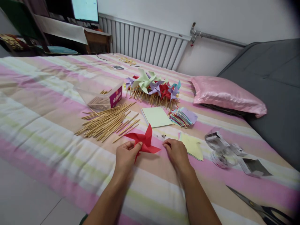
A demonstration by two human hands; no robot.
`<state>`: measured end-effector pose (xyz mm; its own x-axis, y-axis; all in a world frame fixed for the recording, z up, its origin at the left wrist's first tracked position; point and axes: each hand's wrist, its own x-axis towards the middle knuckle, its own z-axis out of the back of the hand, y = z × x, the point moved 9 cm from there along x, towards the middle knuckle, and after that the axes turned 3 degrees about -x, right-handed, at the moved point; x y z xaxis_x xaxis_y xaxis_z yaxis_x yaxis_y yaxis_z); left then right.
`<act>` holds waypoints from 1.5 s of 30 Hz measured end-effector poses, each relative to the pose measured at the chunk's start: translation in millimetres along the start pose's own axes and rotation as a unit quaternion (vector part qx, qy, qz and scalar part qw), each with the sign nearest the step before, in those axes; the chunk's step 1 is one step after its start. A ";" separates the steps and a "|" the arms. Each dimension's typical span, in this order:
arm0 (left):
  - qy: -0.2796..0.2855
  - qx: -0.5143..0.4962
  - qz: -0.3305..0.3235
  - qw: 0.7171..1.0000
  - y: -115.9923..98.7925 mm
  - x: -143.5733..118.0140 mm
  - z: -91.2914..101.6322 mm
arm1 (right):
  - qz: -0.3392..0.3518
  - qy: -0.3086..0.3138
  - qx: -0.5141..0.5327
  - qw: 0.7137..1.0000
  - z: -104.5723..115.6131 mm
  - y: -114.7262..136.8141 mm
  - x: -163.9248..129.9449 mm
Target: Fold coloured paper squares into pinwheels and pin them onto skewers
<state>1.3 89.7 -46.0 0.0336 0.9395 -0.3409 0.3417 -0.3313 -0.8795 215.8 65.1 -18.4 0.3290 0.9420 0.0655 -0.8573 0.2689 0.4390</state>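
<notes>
Pinching red pinwheel [145, 142] w/ left hand [126, 156].

Both forearms extend forward, bare. Left hand [126, 155] palm down, thumb and forefinger closed in a pinch grip. Right hand [177, 152] palm down, fingers loosely curled, fingertips lowered, holding nothing.

scissors [262, 208] handles cut off, small fasteners [161, 136] too tiny to tell

A pink pillow [227, 95] lies near scissors [260, 207] on the striped bed [47, 103].
</notes>
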 end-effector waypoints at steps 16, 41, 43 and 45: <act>0.073 -0.026 -0.010 0.997 -5.3 -13.6 -22.1 | 0.134 -0.024 0.325 0.936 27.4 87.0 -49.3; 0.115 -0.071 0.007 0.991 -15.4 -20.7 -28.8 | 0.123 -0.075 0.283 0.948 36.2 82.1 -49.2; 0.115 -0.067 0.005 0.991 -15.9 -20.5 -28.7 | 0.118 -0.070 0.292 0.947 35.2 81.1 -49.1; 0.119 -0.062 0.000 0.991 -16.9 -20.2 -28.9 | 0.109 -0.065 0.299 0.946 34.0 79.4 -48.7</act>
<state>21.9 78.9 -14.6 0.2482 0.9386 -0.2395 0.4542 -0.3311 -0.8271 145.2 33.7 43.8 0.2492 0.9188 0.3060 -0.5463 -0.1275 0.8278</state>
